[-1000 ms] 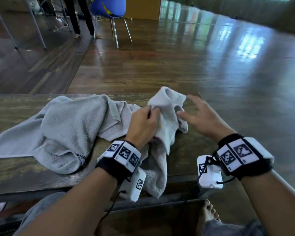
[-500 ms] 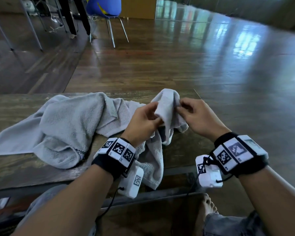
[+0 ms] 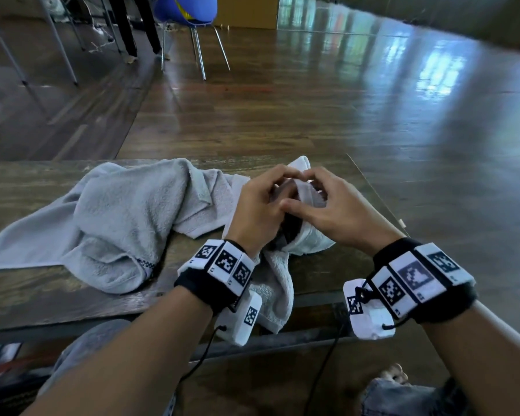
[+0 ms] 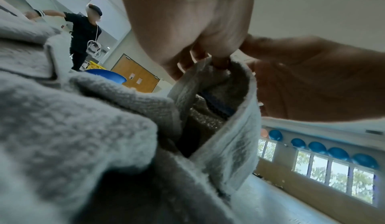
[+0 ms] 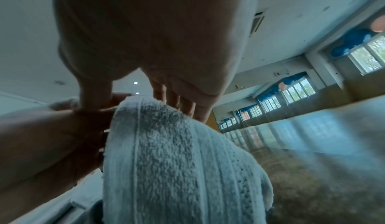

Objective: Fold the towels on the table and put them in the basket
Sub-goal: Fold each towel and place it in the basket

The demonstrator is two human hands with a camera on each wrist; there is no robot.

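Observation:
A pale towel [image 3: 308, 235] is bunched near the right end of the wooden table [image 3: 42, 295], and its lower part hangs over the front edge. My left hand [image 3: 267, 190] and right hand [image 3: 318, 187] meet at its raised top edge, and both pinch the hem. The left wrist view shows my left hand's fingers [image 4: 218, 58] nipping the hem of this pale towel [image 4: 229, 137], with the right hand [image 4: 312, 79] just beside. In the right wrist view the pale towel [image 5: 166, 161] drapes down from my right hand [image 5: 156, 99]. A larger grey towel [image 3: 126, 217] lies crumpled to the left. No basket is in view.
The table's right edge [image 3: 376, 193] runs close by my right hand, with shiny wooden floor beyond. A blue chair [image 3: 186, 10] and metal table legs [image 3: 63, 55] stand far back. Another person [image 4: 85, 30] stands in the distance. My bare foot [image 3: 394, 373] is under the table.
My right hand went from open beside the pale towel to pinching its top edge next to my left hand. Both hands have drawn closer together on the hem.

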